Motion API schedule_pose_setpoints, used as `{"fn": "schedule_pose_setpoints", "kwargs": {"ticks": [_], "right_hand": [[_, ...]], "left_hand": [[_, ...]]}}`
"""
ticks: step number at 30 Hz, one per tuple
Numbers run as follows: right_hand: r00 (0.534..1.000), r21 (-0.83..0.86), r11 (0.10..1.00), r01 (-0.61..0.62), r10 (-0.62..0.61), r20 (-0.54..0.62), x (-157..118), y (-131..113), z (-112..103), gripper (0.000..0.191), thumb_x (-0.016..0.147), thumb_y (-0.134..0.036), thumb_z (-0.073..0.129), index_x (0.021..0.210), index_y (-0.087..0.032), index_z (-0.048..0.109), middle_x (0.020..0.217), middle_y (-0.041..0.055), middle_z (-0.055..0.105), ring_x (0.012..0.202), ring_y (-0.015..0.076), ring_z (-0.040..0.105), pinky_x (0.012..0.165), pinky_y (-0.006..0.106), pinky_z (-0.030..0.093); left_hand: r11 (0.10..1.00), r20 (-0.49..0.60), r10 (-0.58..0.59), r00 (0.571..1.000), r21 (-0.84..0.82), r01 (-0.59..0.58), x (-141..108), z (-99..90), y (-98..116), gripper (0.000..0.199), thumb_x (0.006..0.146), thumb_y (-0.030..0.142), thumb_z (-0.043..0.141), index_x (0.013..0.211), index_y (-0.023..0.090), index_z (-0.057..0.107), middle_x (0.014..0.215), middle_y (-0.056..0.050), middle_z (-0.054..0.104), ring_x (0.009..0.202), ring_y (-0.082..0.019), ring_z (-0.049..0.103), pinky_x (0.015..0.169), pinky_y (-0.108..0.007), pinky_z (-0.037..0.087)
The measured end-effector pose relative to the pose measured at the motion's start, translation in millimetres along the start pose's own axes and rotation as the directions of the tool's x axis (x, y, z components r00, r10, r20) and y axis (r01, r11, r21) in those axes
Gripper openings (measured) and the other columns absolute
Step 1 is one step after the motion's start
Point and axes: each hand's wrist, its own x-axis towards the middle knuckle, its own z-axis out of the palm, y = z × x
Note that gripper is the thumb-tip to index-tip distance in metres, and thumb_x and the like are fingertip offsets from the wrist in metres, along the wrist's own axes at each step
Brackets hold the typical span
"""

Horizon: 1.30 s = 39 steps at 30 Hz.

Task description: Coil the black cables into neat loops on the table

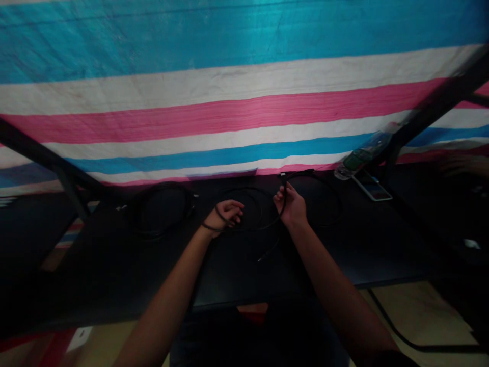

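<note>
A black cable [244, 230] runs in loose loops between my hands, over the dark tabletop. My left hand [223, 216] has its fingers curled, and a loop of the cable passes round its back and through its grasp. Higher and to the right, my right hand [293, 205] pinches the cable, with a small light-coloured connector [283, 174] just above the fingertips. One thin cable end [260, 259] hangs below, between the hands. Left of my left hand lies a separate coiled black cable [153, 235], its plug ends showing. Further cable loops [340, 204] lie beyond my right hand.
A clear plastic bottle [362, 155] leans at the back right beside a phone [372, 187]. Dark slanted frame bars [424, 112] stand at both sides. Striped sheeting [229, 117] closes off the back. Another person's hand [464, 165] shows dimly at far right.
</note>
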Motion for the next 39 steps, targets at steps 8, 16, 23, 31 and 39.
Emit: {"fn": "schedule_pose_setpoints", "kwargs": {"ticks": [8, 16, 23, 31, 39], "right_hand": [[0.995, 0.022, 0.995, 0.094, -0.093, -0.028, 8, -24, -12, 0.015, 0.091, -0.033, 0.055, 0.086, -0.021, 0.061, 0.059, -0.0075, 0.036, 0.043, 0.0069, 0.03, 0.045, 0.021, 0.037], [0.999, -0.049, 0.998, 0.045, -0.045, -0.008, 5, -13, -9, 0.021, 0.093, -0.039, 0.053, 0.088, -0.021, 0.062, 0.051, -0.0094, 0.03, 0.039, 0.0071, 0.027, 0.042, 0.021, 0.03], [0.961, -0.125, 0.989, -0.08, 0.11, 0.254, -16, 4, 10, 0.019, 0.077, -0.029, 0.066, 0.09, -0.015, 0.067, 0.054, -0.0083, 0.042, 0.041, 0.0049, 0.031, 0.041, 0.021, 0.026], [0.948, -0.289, 0.954, 0.08, 0.017, 0.319, -22, 24, 10, 0.035, 0.074, -0.039, 0.075, 0.102, -0.019, 0.065, 0.066, -0.0047, 0.063, 0.039, 0.0043, 0.039, 0.039, 0.02, 0.025], [0.956, -0.198, 0.936, 0.292, -0.285, 0.061, 0, 3, -2, 0.021, 0.076, -0.034, 0.072, 0.088, -0.019, 0.063, 0.07, -0.0025, 0.066, 0.039, 0.0036, 0.04, 0.038, 0.02, 0.025]], "left_hand": [[0.876, 0.827, -0.473, 0.304, 0.403, 0.265, -36, 12.4, 27, 0.052, 0.074, 0.054, 0.077, 0.115, 0.024, 0.069, 0.076, -0.005, 0.073, 0.056, -0.018, 0.067, 0.039, -0.023, 0.049], [0.987, 0.147, 0.162, 0.976, -0.006, -0.163, -31, -12.5, 24, 0.072, 0.08, 0.087, 0.031, 0.089, 0.023, 0.065, 0.065, -0.006, 0.064, 0.046, -0.014, 0.055, 0.04, -0.026, 0.044], [0.787, 0.167, 0.412, 0.896, 0.43, -0.442, -18, 52.3, 3, 0.031, 0.087, 0.04, 0.066, 0.108, 0.018, 0.066, 0.105, -0.009, 0.07, 0.094, -0.021, 0.065, 0.084, -0.036, 0.053], [0.586, 0.391, 0.384, 0.836, 0.597, -0.548, -23, 58.8, -7, 0.04, 0.078, 0.032, 0.078, 0.115, 0.021, 0.067, 0.125, -0.012, 0.056, 0.119, -0.027, 0.055, 0.104, -0.043, 0.047], [0.563, 0.387, 0.305, 0.87, 0.663, -0.493, -27, 44.1, -1, 0.046, 0.079, 0.014, 0.07, 0.124, 0.023, 0.063, 0.118, -0.009, 0.057, 0.102, -0.022, 0.061, 0.092, -0.038, 0.052]]}}
